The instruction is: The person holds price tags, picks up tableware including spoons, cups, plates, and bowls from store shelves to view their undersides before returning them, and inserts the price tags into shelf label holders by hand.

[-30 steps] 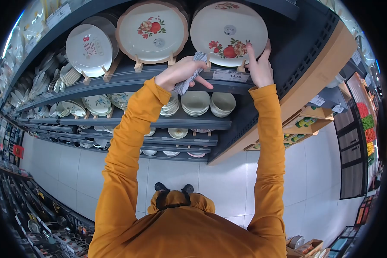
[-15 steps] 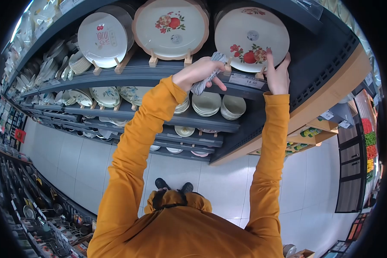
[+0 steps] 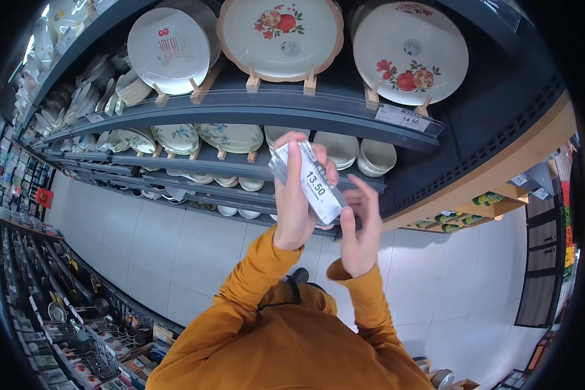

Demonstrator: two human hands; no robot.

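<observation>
My left hand (image 3: 294, 208) is wrapped round a stack of price labels (image 3: 316, 184), held up in front of the shelves. The top label is white and reads 13.50. At the stack's lower right edge is my right hand (image 3: 363, 231), thumb and fingers apart; whether its thumb touches the stack I cannot tell. Above stands a round white plate with red pomegranates (image 3: 411, 55) on a small wooden stand. A shelf-edge label (image 3: 402, 118) below it reads 14.50. To its left is a scalloped plate (image 3: 281, 39) with a pink rim.
A white plate with red lettering (image 3: 169, 52) stands further left, beside stacked dishes. Bowls (image 3: 376, 157) and patterned plates (image 3: 230, 136) fill the shelf below. The dark shelf edge (image 3: 240, 112) runs across in front. Kitchen utensils (image 3: 57, 312) hang at lower left, beyond the tiled floor.
My right hand has left the pomegranate plate and come down to the labels. My left hand has drawn back from the shelf and turned the stack face up. The view has shifted slightly.
</observation>
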